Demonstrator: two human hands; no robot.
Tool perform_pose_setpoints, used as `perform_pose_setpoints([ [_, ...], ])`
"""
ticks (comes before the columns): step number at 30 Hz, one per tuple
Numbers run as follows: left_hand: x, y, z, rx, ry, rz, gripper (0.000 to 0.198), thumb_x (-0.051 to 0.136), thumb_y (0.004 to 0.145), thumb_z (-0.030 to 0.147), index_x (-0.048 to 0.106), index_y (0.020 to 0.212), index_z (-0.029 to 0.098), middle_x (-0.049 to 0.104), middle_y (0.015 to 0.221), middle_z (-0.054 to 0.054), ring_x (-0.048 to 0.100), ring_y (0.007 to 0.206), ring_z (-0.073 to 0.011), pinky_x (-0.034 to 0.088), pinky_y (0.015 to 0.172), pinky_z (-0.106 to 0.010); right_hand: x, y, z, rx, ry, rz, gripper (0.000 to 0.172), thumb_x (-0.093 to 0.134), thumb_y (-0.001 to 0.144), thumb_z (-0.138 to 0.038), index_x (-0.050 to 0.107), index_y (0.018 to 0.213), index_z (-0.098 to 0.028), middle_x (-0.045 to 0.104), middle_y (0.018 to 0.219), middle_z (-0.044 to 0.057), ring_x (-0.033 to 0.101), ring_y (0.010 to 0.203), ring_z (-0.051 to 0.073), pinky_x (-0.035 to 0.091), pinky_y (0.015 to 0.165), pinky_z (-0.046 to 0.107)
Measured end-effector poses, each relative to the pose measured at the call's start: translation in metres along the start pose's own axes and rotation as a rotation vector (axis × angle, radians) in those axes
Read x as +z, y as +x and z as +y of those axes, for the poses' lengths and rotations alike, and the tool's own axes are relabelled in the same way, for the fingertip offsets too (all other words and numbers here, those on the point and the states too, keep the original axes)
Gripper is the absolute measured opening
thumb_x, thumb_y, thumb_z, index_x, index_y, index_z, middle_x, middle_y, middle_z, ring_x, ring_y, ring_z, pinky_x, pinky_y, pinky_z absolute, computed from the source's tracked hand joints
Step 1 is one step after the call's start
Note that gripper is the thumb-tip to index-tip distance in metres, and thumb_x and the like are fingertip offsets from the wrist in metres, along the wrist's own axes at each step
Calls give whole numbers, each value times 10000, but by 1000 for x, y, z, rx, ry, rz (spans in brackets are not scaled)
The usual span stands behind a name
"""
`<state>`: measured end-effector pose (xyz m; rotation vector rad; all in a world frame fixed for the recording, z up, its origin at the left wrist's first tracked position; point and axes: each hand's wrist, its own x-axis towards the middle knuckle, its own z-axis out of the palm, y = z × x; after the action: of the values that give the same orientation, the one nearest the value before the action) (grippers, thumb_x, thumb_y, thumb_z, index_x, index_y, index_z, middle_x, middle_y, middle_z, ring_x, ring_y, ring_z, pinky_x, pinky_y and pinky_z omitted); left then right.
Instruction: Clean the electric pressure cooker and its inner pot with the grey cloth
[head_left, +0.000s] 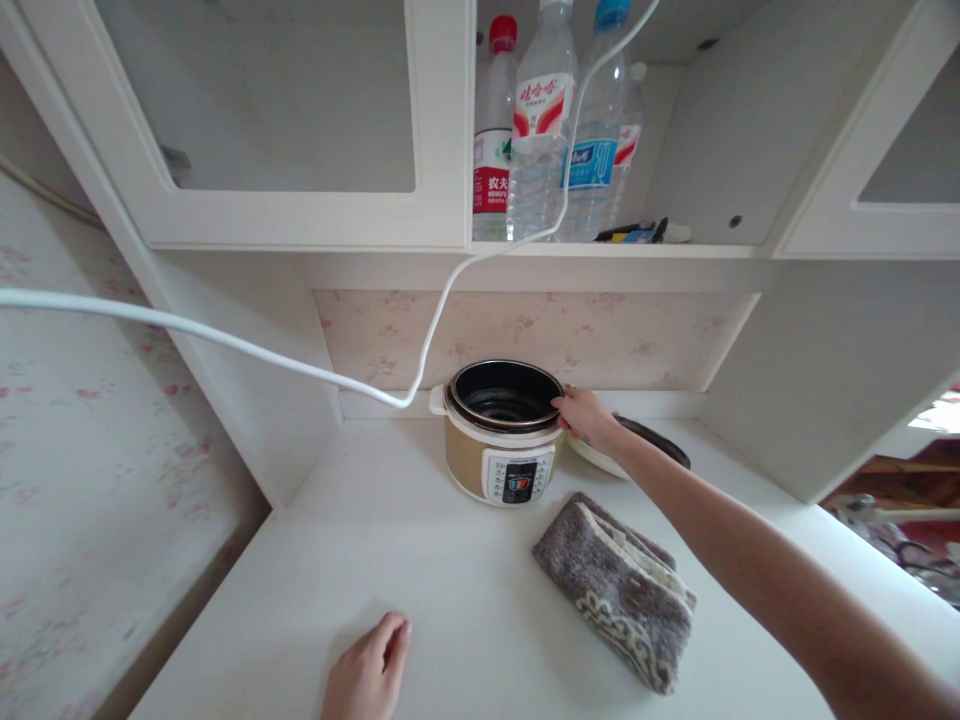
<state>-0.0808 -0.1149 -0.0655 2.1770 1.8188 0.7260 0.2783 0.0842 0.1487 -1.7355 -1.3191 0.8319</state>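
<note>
A gold and white electric cooker [465, 462] stands at the back of the white counter, its top uncovered. Its dark inner pot [506, 385] sits at the top with the rim showing. My right hand [583, 413] grips the right side of the pot rim, thumb at the edge. Behind my right wrist lies the removed lid [651, 440], partly hidden by the arm. A folded grey patterned towel [619, 590] rests in front of the cooker, to the right. My left hand [369, 668] is on the counter near the front edge of view, fingers curled closed, nothing visible in it.
Above the counter [450, 600] hangs a white cabinet [442, 215] with several plastic bottles [540, 150] on its open shelf. A white cable [300, 367] runs across the view in front of the cabinet. A papered wall [90, 500] bounds the left side.
</note>
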Motion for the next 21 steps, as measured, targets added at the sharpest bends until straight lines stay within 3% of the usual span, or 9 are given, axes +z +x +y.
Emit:
perform_pose_setpoints([
  [4, 3, -1, -1, -24, 3, -15, 277, 373, 924, 368, 584, 786, 251, 675, 647, 26, 648, 574, -118, 430, 531, -174, -20, -26, 19, -85, 67, 0, 364, 555, 805, -317, 588, 1130, -157, 494, 411, -63, 388, 325, 84, 274, 335, 177],
  [7, 4, -1, -2, -36, -4, -23, 271, 382, 918, 375, 599, 805, 258, 694, 687, 30, 663, 607, -118, 442, 545, -173, -41, -49, 55, -57, 207, -115, 329, 559, 811, -370, 622, 1037, -139, 504, 457, -45, 396, 364, 74, 289, 357, 178],
  [10, 5, 0, -2, -43, -5, -34, 267, 388, 912, 374, 613, 816, 268, 706, 725, 35, 673, 640, -118, 455, 568, -173, -58, -67, 107, 91, 314, -317, 276, 616, 780, -366, 638, 919, -130, 548, 546, -14, 482, 453, 85, 393, 431, 187],
  [12, 5, 2, -1, -53, 2, -40, 258, 392, 908, 369, 622, 834, 278, 710, 740, 40, 677, 653, -119, 461, 577, -175, -63, -71, 143, 217, 350, -361, 253, 636, 767, -321, 629, 947, -144, 608, 662, 14, 546, 530, 96, 479, 530, 210],
  [14, 6, 3, 0, -67, 21, -45, 260, 394, 906, 373, 629, 839, 283, 713, 741, 43, 680, 654, -125, 463, 572, -181, -61, -66, 177, 323, 379, -245, 263, 648, 746, -258, 608, 993, -176, 642, 801, 30, 588, 580, 103, 524, 579, 233],
  [16, 7, 4, 1, -76, 44, -42, 269, 395, 904, 383, 636, 835, 283, 716, 738, 37, 683, 651, -135, 461, 557, -187, -56, -51, 204, 378, 463, -23, 248, 639, 727, -193, 587, 969, -203, 638, 850, 17, 614, 611, 107, 553, 618, 240],
  [19, 8, 3, 3, -82, 63, -24, 279, 393, 906, 390, 642, 844, 282, 723, 752, 27, 687, 656, -143, 460, 548, -189, -46, -21, 230, 346, 592, 222, 224, 631, 690, -124, 567, 884, -216, 630, 831, -1, 637, 676, 123, 566, 680, 212],
  [21, 8, 2, 5, -91, 70, -13, 280, 386, 911, 385, 639, 850, 282, 720, 748, 28, 686, 656, -142, 459, 552, -191, -42, -2, 237, 295, 595, 268, 242, 648, 668, -122, 565, 869, -228, 640, 852, 3, 643, 733, 143, 573, 699, 211],
])
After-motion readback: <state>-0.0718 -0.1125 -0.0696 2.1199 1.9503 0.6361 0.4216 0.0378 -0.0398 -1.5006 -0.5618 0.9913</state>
